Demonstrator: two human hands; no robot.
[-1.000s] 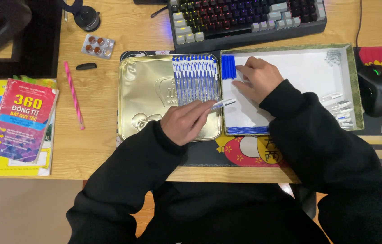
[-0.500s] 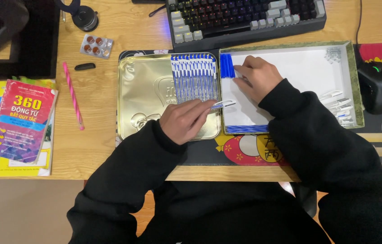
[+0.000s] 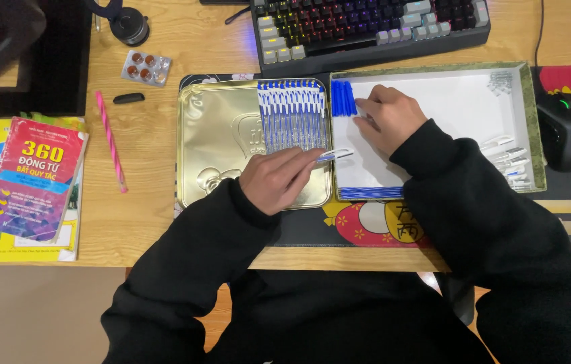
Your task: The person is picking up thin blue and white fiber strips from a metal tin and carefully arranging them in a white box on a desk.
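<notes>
— On the desk mat, what does the person's left hand (image 3: 278,178) have hold of?

— A white pen with blue trim (image 3: 334,156), pinched between thumb and fingertips. The pen lies nearly level and crosses the seam between the gold tin lid (image 3: 221,141) and the white box (image 3: 474,108). The fingers are closed tight on its barrel.

— And the right hand (image 3: 388,120)?

— It rests inside the white box, fingers curled down with the tips at a small bunch of blue caps (image 3: 343,98) in the box's upper left corner. Whether it actually grips one cannot be told; the fingertips hide it.

— Where are the other pens?

— A neat row of pens (image 3: 292,114) lies side by side in the upper right part of the gold tin lid, just above the left hand. A loose heap of white pens (image 3: 509,160) sits against the right wall of the box, well apart from both hands. A strip of blue pieces (image 3: 371,193) runs along the box's near edge.

— What surrounds them?

— A backlit keyboard (image 3: 366,23) stands behind the box, a black mouse (image 3: 564,131) to its right. To the left lie a pink pencil (image 3: 111,141), a blister pack of pills (image 3: 146,67) and a stack of books (image 3: 32,185).
</notes>
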